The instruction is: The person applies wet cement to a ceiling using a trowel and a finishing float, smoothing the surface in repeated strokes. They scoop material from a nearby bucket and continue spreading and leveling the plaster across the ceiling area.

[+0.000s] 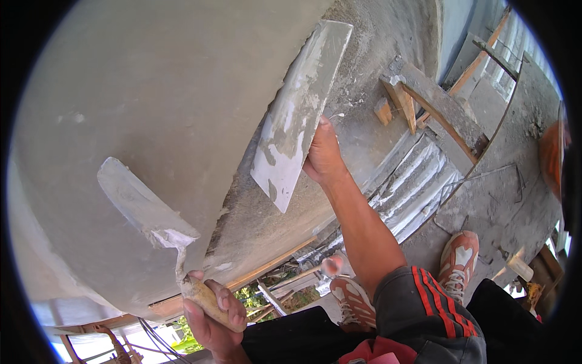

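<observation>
My left hand [227, 324] is closed around the wooden handle of a trowel [136, 197]. Its long, rounded blade points up and left in front of smooth grey plaster [163, 91]. Higher up and to the right, my right hand [324, 151] grips a long rectangular plastering float [297, 115] from behind. The float's handle and most of my fingers are hidden. Wet grey plaster smears its pale face, which is tilted beside the ragged edge between the smooth coat and a rougher, darker strip of wall [260, 224].
To the right stands a rough wooden trestle [436, 106] near corrugated sheets [418, 182]. My shoes [461, 261] rest by a dusty grey platform [485, 206] with bent rods on it. A rounded orange object [551, 158] sits at the right rim.
</observation>
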Tool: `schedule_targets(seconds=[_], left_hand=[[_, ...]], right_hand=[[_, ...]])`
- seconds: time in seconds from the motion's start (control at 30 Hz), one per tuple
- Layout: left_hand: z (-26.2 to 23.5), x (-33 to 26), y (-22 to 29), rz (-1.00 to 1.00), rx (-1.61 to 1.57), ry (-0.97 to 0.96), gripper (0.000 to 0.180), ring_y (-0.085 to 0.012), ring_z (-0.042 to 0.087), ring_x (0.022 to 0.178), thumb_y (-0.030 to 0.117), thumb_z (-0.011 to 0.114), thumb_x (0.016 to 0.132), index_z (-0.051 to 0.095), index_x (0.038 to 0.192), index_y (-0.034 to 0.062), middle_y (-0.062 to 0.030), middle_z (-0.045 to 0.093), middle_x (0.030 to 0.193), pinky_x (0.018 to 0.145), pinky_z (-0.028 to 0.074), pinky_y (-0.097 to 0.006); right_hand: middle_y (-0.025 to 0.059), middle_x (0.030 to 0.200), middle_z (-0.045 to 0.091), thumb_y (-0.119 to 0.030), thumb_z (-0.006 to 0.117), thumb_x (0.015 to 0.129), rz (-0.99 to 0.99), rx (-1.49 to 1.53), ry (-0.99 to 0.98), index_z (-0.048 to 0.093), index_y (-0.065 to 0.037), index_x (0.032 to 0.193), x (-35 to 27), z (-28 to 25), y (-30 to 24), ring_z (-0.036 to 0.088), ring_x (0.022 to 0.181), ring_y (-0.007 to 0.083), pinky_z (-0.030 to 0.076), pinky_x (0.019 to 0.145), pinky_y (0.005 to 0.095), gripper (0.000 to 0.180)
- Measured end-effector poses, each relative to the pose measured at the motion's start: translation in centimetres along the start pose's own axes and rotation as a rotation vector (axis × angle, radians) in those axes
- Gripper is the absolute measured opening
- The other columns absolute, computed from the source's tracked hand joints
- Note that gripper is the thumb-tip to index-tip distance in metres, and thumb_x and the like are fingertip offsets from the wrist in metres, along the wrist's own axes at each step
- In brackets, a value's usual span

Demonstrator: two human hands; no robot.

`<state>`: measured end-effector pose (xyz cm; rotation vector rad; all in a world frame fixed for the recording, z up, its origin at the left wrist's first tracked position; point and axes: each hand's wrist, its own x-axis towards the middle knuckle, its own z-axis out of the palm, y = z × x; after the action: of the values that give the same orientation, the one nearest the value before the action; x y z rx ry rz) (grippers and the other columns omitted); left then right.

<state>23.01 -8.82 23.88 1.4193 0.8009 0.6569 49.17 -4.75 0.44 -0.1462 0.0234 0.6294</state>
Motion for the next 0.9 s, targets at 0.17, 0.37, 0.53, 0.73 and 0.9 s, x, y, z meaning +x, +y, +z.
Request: schedule_targets(seconds=[0.17,0.37,0.53,0.73,0.9], left_hand=[[-0.1,-0.1,0.1,0.014,-0.017,-0.023,0.058,-0.0162,0.054,0.050,0.051,0.045,0.114,0.037,0.148,0.0055,-0.0117,0.057,0.087,0.041,0.047,-0.028],[-0.2,0.1,-0.1,0.004,-0.021,-0.012,0.058,-0.0161,0.054,0.050,0.051,0.047,0.113,0.038,0.147,0.0045,-0.0119,0.057,0.087,0.042,0.048,-0.028],[-0.4,-0.2,-0.1,0.004,-0.015,0.009,0.059,-0.0168,0.054,0.050,0.050,0.050,0.112,0.040,0.145,0.0030,-0.0125,0.058,0.086,0.042,0.047,-0.028],[-0.4,-0.1,0.2,0.004,0.007,0.001,0.060,-0.0173,0.054,0.050,0.050,0.053,0.111,0.041,0.144,0.0011,-0.0132,0.058,0.084,0.043,0.047,-0.029],[0.0,-0.2,0.1,0.002,0.028,0.000,0.059,-0.0172,0.053,0.050,0.049,0.053,0.111,0.042,0.143,0.0006,-0.0135,0.058,0.084,0.043,0.047,-0.029]], right_hand=[[-0.0026,0.090,0.072,-0.046,0.065,0.108,0.159,-0.039,-0.044,0.069,-0.006,0.123,-4.7,-0.2,6.5,0.059,0.066,0.0015,0.047,0.055,0.0195,0.044],[-0.0045,0.089,0.069,-0.045,0.067,0.107,0.256,-0.133,0.059,0.069,-0.005,0.135,-10.5,-2.7,8.6,0.054,0.065,0.0009,0.042,0.054,0.0182,0.049],[0.0124,0.115,0.076,-0.034,0.077,0.103,-0.245,-0.662,0.305,0.066,0.002,0.143,-5.6,-4.1,0.5,0.071,0.098,0.0187,0.056,0.085,0.0322,0.056],[0.0171,0.105,0.075,-0.025,0.086,0.094,-0.756,-1.192,0.354,0.072,0.000,0.137,-1.8,-3.8,-3.5,0.072,0.095,0.0255,0.056,0.086,0.0362,0.052],[0.0093,0.079,0.061,-0.026,0.089,0.089,-0.721,-1.376,0.244,0.075,-0.007,0.136,-2.7,-2.8,-3.4,0.061,0.070,0.0206,0.054,0.069,0.0355,0.053]])
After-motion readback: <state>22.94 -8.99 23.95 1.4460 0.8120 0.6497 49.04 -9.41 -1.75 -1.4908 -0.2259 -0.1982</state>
